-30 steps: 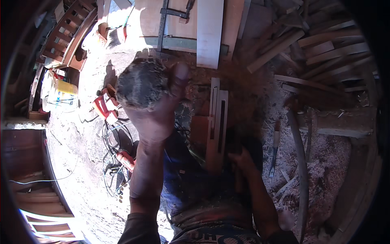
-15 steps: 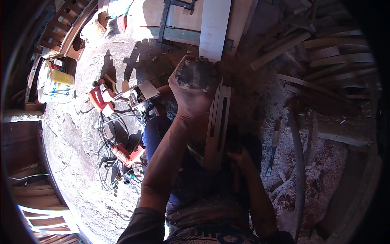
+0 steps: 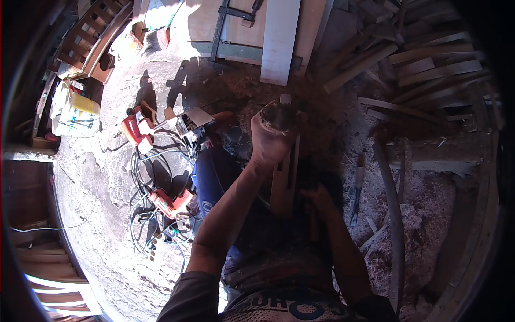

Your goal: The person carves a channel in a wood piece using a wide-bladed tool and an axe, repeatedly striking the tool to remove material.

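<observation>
My left hand [image 3: 268, 144] is closed round a stout wooden block [image 3: 279, 118] with a rough, round grey-brown end facing up; any handle is hidden. Below it, a long slotted piece of wood [image 3: 282, 185] runs lengthwise between my legs, its narrow pale end showing just past the block. My right hand [image 3: 318, 200] is in deep shadow beside the near part of the slotted piece. Its fingers look curled, and a short upright strip shows under them, but what they hold is too dark to make out.
A pale board [image 3: 280, 45] and a bar clamp [image 3: 220, 32] lie ahead. Left on the floor are a red drill [image 3: 170, 203], another red power tool [image 3: 138, 129], tangled cables and a white bucket [image 3: 75, 112]. To the right lie a chisel [image 3: 358, 188], shavings and piled wood strips [image 3: 440, 72].
My left hand has come down and slightly to the right with the wooden block, which now looks smaller. The whole view has shifted a little. My right hand stays beside the slotted piece.
</observation>
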Demonstrator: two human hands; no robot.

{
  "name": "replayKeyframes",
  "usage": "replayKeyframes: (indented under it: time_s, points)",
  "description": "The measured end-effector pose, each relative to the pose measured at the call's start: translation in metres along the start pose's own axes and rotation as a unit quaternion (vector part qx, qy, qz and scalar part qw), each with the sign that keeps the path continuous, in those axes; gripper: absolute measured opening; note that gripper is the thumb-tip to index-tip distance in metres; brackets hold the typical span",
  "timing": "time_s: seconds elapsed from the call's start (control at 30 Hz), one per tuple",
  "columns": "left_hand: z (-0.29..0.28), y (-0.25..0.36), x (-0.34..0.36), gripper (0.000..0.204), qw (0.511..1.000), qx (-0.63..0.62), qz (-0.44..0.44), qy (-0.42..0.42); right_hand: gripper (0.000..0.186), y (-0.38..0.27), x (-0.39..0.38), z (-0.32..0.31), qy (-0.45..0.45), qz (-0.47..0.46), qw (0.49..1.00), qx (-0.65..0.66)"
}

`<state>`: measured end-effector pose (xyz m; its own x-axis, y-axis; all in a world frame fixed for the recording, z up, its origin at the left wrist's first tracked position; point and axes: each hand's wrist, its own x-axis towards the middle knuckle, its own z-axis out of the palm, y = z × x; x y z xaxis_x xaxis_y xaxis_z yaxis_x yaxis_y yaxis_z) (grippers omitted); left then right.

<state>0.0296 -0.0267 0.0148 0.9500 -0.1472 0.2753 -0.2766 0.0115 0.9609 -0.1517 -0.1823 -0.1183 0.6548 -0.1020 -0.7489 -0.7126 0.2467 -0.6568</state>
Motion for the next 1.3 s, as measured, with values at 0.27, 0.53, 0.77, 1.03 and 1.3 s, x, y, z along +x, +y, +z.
replayKeyframes:
  time_s: [0.27, 0.53, 0.77, 1.03, 1.3]
  points:
    - [0.001, -0.015, -0.003, 0.018, 0.999, -0.046, -0.027, 0.005, 0.034, 0.007, 0.005, -0.007, -0.013, -0.014, 1.000, -0.001]
    - [0.005, -0.004, 0.002, 0.016, 0.998, -0.034, 0.048, -0.018, 0.030, 0.011, 0.006, -0.009, -0.009, -0.016, 1.000, -0.003]
    - [0.009, -0.007, 0.004, 0.016, 0.999, -0.023, 0.009, -0.026, 0.028, 0.004, 0.002, -0.005, -0.002, -0.020, 1.000, 0.010]
    - [0.012, -0.010, 0.007, 0.014, 1.000, -0.002, 0.017, -0.018, 0.029, 0.005, 0.002, -0.005, -0.003, -0.018, 1.000, 0.009]
    - [0.011, -0.010, -0.001, 0.013, 0.997, -0.061, 0.015, -0.036, 0.038, -0.019, -0.022, 0.006, 0.033, -0.065, 0.997, -0.023]
